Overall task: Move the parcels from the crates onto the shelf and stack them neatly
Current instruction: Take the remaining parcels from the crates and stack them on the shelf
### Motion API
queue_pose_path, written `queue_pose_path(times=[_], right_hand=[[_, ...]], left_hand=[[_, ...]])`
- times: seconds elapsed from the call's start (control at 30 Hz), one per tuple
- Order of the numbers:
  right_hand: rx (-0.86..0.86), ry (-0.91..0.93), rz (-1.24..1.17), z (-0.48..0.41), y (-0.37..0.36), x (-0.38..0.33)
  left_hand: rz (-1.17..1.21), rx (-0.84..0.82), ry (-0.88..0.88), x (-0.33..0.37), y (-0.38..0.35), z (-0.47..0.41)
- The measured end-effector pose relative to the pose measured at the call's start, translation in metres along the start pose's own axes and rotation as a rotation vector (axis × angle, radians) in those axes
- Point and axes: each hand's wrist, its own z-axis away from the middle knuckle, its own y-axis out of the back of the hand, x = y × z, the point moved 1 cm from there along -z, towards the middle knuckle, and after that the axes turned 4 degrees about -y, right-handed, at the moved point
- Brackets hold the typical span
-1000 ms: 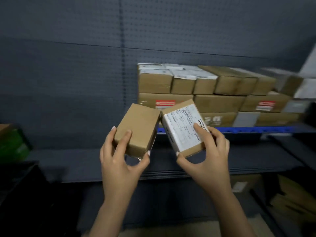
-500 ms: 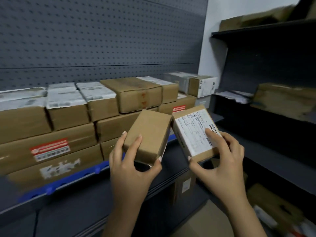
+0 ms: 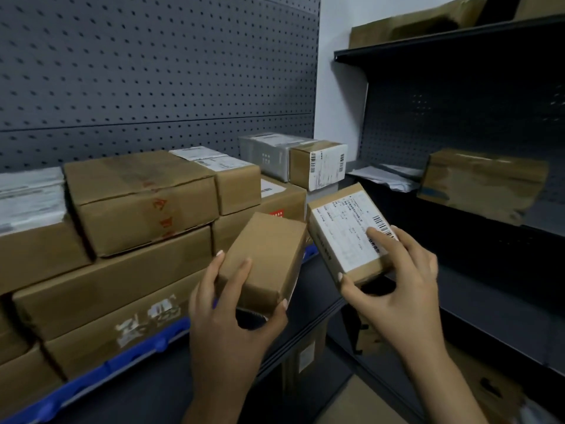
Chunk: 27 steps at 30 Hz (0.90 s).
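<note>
The left hand [image 3: 226, 319] grips a plain brown cardboard parcel [image 3: 266, 258] and the right hand [image 3: 397, 289] a white-labelled brown parcel [image 3: 348, 237] (barcode visible, print unreadable), both before the stacked dark shelf [image 3: 315, 304].

A dark grey pegboard [image 3: 153, 71] fills the upper left of the frame, crossed by one horizontal seam. Below it, in the lower left, a dark grey shelf [image 3: 146, 393] runs toward the corner, with a blue strip [image 3: 122, 364] along it. A narrow band of white wall [image 3: 339, 102], the brightest surface in view, stands at upper centre. On the right is a black shelving unit [image 3: 458, 117] with a perforated back and several boards, the top board [image 3: 428, 45] near the upper right. The light is dim and even.
</note>
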Motion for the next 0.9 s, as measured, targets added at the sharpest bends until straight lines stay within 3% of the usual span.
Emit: queue_pose_path(times=[0.47, 0.9], right_hand=[[-0.174, 0.196, -0.285, -0.131, -0.067, 0.055], [-0.212, 0.233, -0.352, -0.153, -0.087, 0.048]], left_hand=[[-0.322, 0.209, 0.166, 0.042, -0.088, -0.011], [-0.392, 0.263, 0.199, 0.046, -0.089, -0.023]])
